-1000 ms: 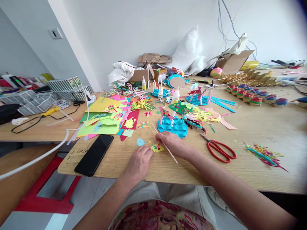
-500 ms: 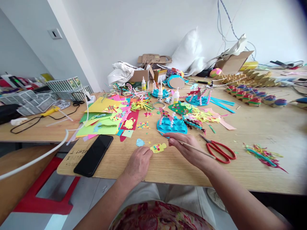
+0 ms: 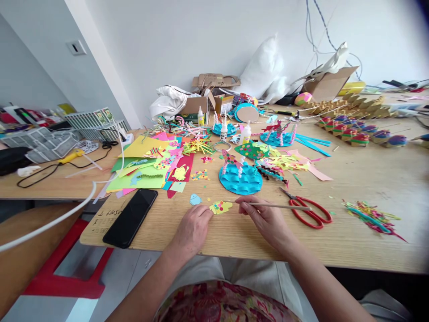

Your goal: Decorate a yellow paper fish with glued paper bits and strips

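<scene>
My left hand (image 3: 193, 227) rests on the table with its fingers closed on the left end of a yellow paper fish (image 3: 220, 207) covered in coloured dots. Pinched in my right hand (image 3: 266, 220) is a thin wooden stick (image 3: 284, 206), nearly level, its tip just above the fish's right end. A small light-blue paper fish (image 3: 195, 199) lies beyond my left fingertips. Behind my right hand stands a round blue base (image 3: 240, 184) with wavy paper strips, carrying a pink dotted fish (image 3: 231, 159) on twisted pink-and-white posts.
Red-handled scissors (image 3: 310, 212) lie right of my right hand, near a pile of coloured scraps (image 3: 372, 218). A black phone (image 3: 130, 218) is at the left. Coloured paper sheets (image 3: 147, 166), loose paper dots (image 3: 200, 175) and a white glue bottle (image 3: 246, 134) lie or stand farther back.
My right hand has come down and towards me. The stick has swung from a slant near the blue base to nearly level, tip by the yellow fish. My left hand stays put.
</scene>
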